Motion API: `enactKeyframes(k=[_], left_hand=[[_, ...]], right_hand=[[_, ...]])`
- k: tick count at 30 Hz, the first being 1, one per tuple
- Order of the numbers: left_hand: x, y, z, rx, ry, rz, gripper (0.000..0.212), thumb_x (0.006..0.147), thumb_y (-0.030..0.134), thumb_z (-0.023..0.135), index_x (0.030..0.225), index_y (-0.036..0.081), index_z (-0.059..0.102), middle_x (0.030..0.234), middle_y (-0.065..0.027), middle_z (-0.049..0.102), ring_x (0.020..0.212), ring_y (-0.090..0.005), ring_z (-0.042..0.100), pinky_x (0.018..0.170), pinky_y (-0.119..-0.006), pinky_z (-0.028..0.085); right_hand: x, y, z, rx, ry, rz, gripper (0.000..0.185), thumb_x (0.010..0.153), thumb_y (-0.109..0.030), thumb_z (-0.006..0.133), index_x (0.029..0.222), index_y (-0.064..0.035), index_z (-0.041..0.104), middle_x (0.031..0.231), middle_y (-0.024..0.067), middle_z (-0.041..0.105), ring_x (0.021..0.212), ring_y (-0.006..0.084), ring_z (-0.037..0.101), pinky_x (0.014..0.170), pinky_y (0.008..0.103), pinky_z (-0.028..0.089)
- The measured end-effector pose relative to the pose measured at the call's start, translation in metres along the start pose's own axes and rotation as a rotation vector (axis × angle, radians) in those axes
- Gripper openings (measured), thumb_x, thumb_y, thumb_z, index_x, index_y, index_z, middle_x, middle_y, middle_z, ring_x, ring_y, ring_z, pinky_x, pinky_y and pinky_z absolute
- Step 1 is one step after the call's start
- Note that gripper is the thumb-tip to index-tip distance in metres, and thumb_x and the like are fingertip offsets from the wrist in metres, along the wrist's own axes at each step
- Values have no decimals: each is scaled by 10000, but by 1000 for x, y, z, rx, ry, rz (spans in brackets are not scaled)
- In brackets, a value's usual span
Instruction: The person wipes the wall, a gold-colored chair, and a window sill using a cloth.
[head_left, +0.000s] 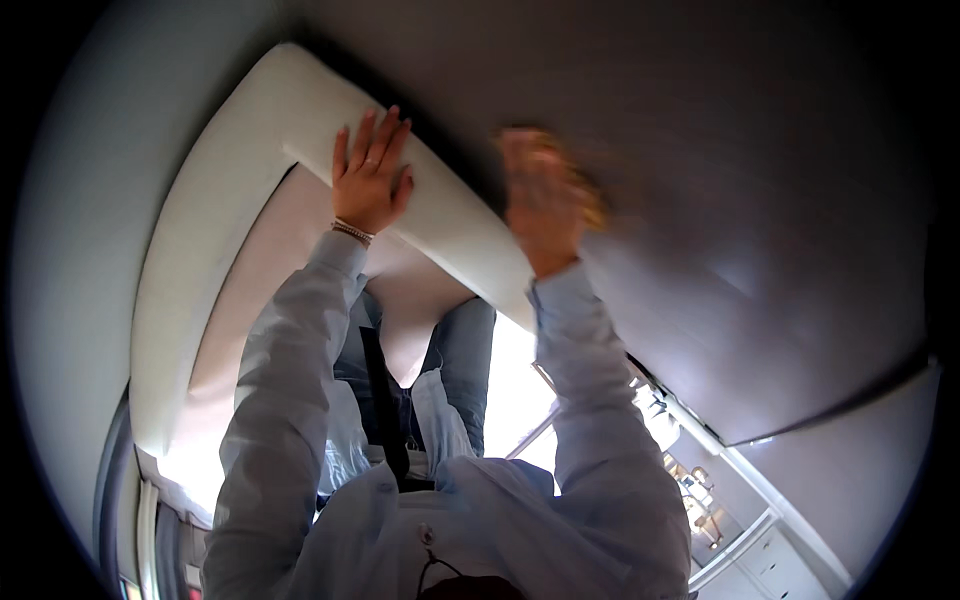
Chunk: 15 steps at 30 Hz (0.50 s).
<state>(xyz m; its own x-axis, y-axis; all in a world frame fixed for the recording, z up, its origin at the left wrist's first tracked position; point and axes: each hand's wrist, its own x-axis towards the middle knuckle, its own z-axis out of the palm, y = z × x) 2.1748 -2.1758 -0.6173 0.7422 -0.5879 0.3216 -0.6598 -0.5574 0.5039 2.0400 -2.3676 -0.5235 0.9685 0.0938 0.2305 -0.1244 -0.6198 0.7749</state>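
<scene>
My left hand (373, 169) lies flat, fingers spread, on the pale upholstered rim (217, 172), apparently of a padded headboard or furniture back. Nothing is in that hand. To its right, my right hand (544, 199) is blurred by motion in front of a dark grey surface (712, 172). A yellow-brown item (592, 202) shows along this hand's edge, pressed under the palm and fingers; blur hides whether it is a cloth, a sponge or a brush. Below the rim is a pinkish-beige panel (300, 210).
A pale grey wall (67, 247) rises on the left, with curtains (148, 540) at the lower left. A light fixture with lit lamps (701, 499) and white cabinets (784, 566) appear at the lower right. My dark trousers (465, 360) are below the rim.
</scene>
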Motion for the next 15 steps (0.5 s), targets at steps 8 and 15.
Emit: enactKeyframes(k=[8,15], left_hand=[[-1,-1,1,-13,19,-14,574,816,261,580,1379,186,503,1481,12,430,1396,-223,351,1151,-497,218],[-11,-13,19,6,64,12,576,801,245,552,1376,224,514,1474,23,450,1379,-227,386,1134,-510,229]], right_hand=[[-17,12,-16,429,-396,-108,576,928,-92,387,1501,-146,346,1567,5,306,1446,143,272,1050,290,321],[15,214,-131,-100,265,162,553,994,-211,454,1469,23,296,1504,286,288,1392,509,227,1126,647,158]])
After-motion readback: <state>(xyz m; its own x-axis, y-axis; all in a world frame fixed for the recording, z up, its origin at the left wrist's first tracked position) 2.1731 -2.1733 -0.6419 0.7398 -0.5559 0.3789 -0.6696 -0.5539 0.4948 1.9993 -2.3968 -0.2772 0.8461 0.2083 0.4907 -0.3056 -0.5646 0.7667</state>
